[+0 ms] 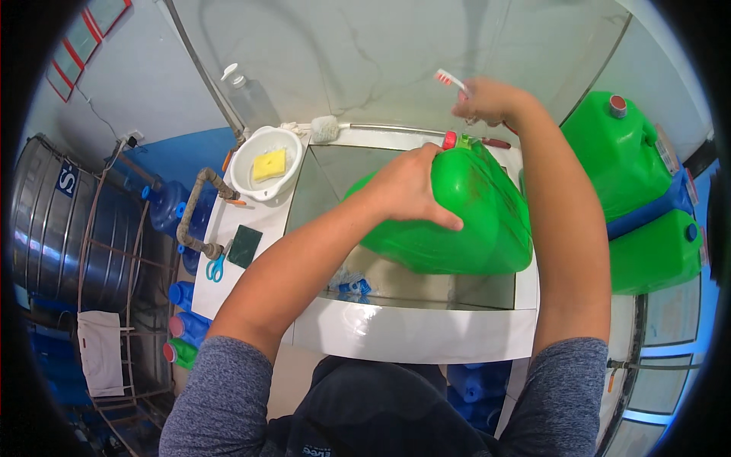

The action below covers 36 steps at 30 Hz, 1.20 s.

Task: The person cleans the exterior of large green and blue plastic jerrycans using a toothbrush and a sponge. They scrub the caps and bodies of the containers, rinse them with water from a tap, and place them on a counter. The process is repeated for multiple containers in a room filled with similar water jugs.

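Observation:
A large green plastic jug [480,228] lies tilted over the tiled sink [480,289], its red cap [450,139] toward the far edge. Dark smudges mark its side. My left hand [415,186] grips the jug from the left, thumb spread over its face and fingers curled up near the cap. Raised beyond the jug, my right hand [491,100] is closed around a toothbrush [452,80]. The brush's white head with red-and-white bristles points up and left, apart from the jug.
Left of the sink are a white basin [293,186] holding a yellow sponge [269,164], a dark green scouring pad [244,246], blue scissors [215,268] and a bent pipe faucet [186,221]. A pump bottle [250,99] and a long-handled brush [325,129] sit behind. More green jugs [609,156] stand right.

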Tool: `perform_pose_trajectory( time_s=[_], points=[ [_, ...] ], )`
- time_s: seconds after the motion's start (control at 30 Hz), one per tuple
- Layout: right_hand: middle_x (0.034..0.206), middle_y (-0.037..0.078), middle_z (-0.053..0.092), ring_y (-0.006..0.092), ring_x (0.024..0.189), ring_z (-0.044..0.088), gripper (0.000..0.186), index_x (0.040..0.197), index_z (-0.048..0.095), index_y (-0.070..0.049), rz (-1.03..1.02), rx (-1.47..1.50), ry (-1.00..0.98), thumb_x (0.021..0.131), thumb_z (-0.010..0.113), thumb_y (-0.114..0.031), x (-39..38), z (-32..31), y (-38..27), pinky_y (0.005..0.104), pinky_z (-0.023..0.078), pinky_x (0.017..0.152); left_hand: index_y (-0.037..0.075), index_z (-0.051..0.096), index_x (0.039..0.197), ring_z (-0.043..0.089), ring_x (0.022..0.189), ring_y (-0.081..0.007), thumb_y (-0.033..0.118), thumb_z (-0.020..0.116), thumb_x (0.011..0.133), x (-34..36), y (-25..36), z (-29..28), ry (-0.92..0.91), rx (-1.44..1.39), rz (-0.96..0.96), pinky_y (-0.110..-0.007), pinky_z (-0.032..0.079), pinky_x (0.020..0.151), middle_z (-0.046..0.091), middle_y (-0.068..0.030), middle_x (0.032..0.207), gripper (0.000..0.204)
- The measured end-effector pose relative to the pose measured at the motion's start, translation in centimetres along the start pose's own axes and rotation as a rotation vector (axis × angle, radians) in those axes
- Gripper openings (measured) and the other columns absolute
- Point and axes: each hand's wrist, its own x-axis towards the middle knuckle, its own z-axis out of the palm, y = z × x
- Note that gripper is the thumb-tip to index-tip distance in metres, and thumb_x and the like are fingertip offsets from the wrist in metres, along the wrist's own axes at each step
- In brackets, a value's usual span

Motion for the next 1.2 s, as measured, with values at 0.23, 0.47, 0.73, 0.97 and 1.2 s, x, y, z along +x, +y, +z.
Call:
perform_pose_trajectory(
  time_s=[0.23, 0.47, 0.73, 0.97, 1.2],
  points=[
    [0.083, 0.007, 0.064, 0.0162, 0.074, 0.065, 0.016, 0.098, 0.062, -0.005, 0.041, -0.067, -0.022, 0.082, 0.063, -0.006, -1.2, -2.0, 0.1, 0.0304, 0.043, 0.053, -0.007, 0.049, 0.133, 0.064, 0.114, -0.0363, 0.046, 0.094, 0.052, 1.0, -0.4, -0.2, 0.071, -0.038, -0.011, -0.041, 0.051, 0.099, 0.064, -0.0238, 0.123, 0.107],
    [0.087, 0.015, 0.071, 0.0199, 0.074, 0.068, 0.021, 0.103, 0.066, 0.0, 0.134, -0.18, 0.101, 0.09, 0.054, -0.012, -1.9, -2.8, 0.9, 0.0359, 0.055, 0.066, -0.007, 0.049, 0.132, 0.064, 0.112, -0.0366, 0.049, 0.093, 0.051, 2.2, 0.8, -0.7, 0.043, 0.041, -0.037, -0.041, 0.051, 0.097, 0.065, -0.0233, 0.12, 0.109],
    [0.084, 0.007, 0.066, 0.0168, 0.072, 0.065, 0.022, 0.102, 0.065, -0.005, 0.097, -0.107, 0.117, 0.089, 0.063, -0.022, -1.7, -3.0, 2.1, 0.0321, 0.048, 0.057, -0.004, 0.051, 0.131, 0.065, 0.112, -0.0365, 0.05, 0.093, 0.05, 2.3, 1.0, -0.7, 0.049, 0.033, -0.056, -0.042, 0.052, 0.095, 0.066, -0.0223, 0.119, 0.106],
    [0.084, 0.003, 0.067, 0.0142, 0.077, 0.062, 0.042, 0.118, 0.067, -0.008, 0.029, -0.208, -0.188, 0.091, 0.066, -0.041, -3.0, 1.0, -1.4, 0.0313, 0.045, 0.059, -0.003, 0.05, 0.133, 0.062, 0.115, -0.0371, 0.045, 0.095, 0.05, -1.0, 0.8, 0.6, -0.006, 0.026, 0.088, -0.043, 0.05, 0.099, 0.063, -0.0211, 0.122, 0.105],
    [0.091, 0.003, 0.069, 0.0171, 0.083, 0.061, 0.038, 0.109, 0.067, -0.009, -0.137, -0.194, -0.341, 0.085, 0.079, -0.035, -3.0, 3.9, -2.1, 0.0351, 0.049, 0.073, 0.0, 0.053, 0.13, 0.059, 0.116, -0.0364, 0.042, 0.096, 0.051, -5.4, 0.0, 0.8, 0.028, 0.08, 0.136, -0.044, 0.049, 0.1, 0.062, -0.0177, 0.123, 0.099]
  ],
)
